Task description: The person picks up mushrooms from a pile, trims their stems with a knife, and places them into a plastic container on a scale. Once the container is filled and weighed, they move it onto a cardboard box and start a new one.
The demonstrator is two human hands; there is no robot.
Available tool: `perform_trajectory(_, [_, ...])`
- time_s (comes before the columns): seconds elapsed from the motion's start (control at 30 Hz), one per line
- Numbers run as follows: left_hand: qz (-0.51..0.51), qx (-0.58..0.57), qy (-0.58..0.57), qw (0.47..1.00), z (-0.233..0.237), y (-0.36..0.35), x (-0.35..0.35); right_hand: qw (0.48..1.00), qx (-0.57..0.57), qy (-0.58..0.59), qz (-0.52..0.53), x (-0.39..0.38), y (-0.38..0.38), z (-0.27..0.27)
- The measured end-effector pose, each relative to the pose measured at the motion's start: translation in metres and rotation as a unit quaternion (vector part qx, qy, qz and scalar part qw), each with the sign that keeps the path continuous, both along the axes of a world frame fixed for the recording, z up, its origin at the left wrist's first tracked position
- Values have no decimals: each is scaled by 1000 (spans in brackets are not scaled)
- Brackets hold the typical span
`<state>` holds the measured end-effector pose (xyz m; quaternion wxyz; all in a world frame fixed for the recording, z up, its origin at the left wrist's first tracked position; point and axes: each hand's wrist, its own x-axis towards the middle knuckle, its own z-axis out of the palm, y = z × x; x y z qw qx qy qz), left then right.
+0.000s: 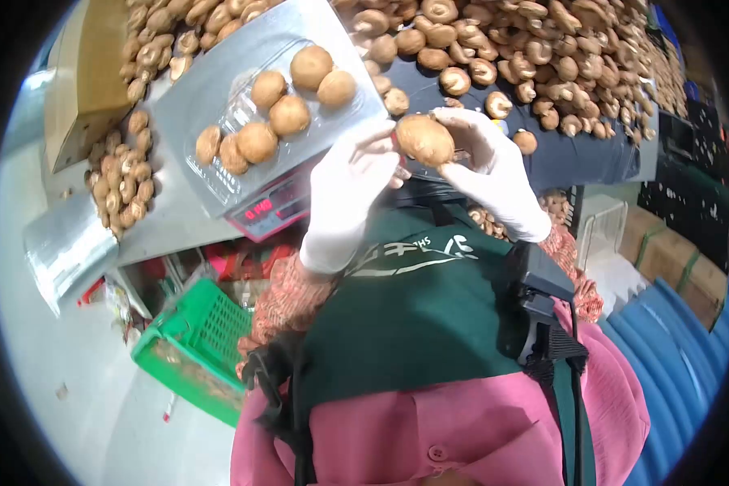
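Both my hands wear white gloves and meet in front of my chest. In my right hand [498,170], thumb and fingers grip a brown shiitake mushroom [425,139], cap facing up. Close against the mushroom's left edge is my left hand [350,190], its fingers curled inward. A bit of red shows by its fingertips, too small to name. To the left, a metal weighing scale [178,138] carries several mushrooms [290,115] on its plate. Its red display [259,211] appears to read 0.140.
A large heap of shiitake mushrooms [559,57] lies across the dark surface beyond my hands. More mushrooms [121,182] spill from a metal container [69,247] at left. Below the table sits a green crate [194,348]. Cardboard boxes [676,267] and blue ridged material [664,364] are at right.
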<state>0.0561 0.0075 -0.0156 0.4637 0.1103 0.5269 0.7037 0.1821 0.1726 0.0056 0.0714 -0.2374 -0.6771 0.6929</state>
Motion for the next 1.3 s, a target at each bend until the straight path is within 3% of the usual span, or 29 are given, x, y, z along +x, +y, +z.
perform_trajectory(0.03, [-16,2,-12,1000,2,-5,-2,999,-18,-1,-27,12,0,0])
perform_trajectory(0.1, [-50,-18,-18,998,0,-13,-6,991,96,-69,-62,50,11,2])
perform_trajectory(0.17, [-89,-38,-20,995,-10,-19,-8,951,236,-176,-91,95,20,10])
perform_trajectory(0.2, [-106,-54,-19,993,-14,-20,-9,912,321,-243,-82,119,23,11])
perform_trajectory(0.27, [-143,-61,-24,988,-21,-22,-9,747,531,-400,23,165,27,5])
perform_trajectory(0.3, [-161,-61,-21,985,-22,-22,-8,725,570,-388,-1,184,27,-6])
perform_trajectory(0.4, [-187,-61,-6,981,-12,-21,-4,842,393,-340,-147,175,32,-25])
perform_trajectory(0.47, [-190,-66,9,980,-8,-20,-5,803,496,-274,-184,165,50,-72])
perform_trajectory(0.57, [-174,-90,27,980,-8,-19,-4,751,534,-327,-210,129,68,-120])
perform_trajectory(0.67, [-153,-103,40,982,-5,-14,-1,771,502,-337,-201,127,83,-147])
perform_trajectory(0.73, [-140,-109,49,983,0,-6,3,917,207,-198,-278,137,91,-133])
perform_trajectory(0.77, [-137,-111,50,983,-1,-1,6,943,-68,-10,-327,140,91,-130])
perform_trajectory(0.8, [-135,-114,49,983,-2,4,9,926,-174,103,-318,137,85,-107])
perform_trajectory(0.97, [-170,-113,61,977,-3,27,22,904,-312,204,-211,119,79,-50])
perform_trajectory(1.1, [-165,-115,63,978,4,36,27,915,-305,225,-139,102,78,-41])
perform_trajectory(1.2, [-154,-113,54,980,7,35,26,947,-268,155,-86,91,78,-27])
perform_trajectory(1.3, [-148,-95,67,982,11,31,23,980,-153,122,-22,69,74,-21])
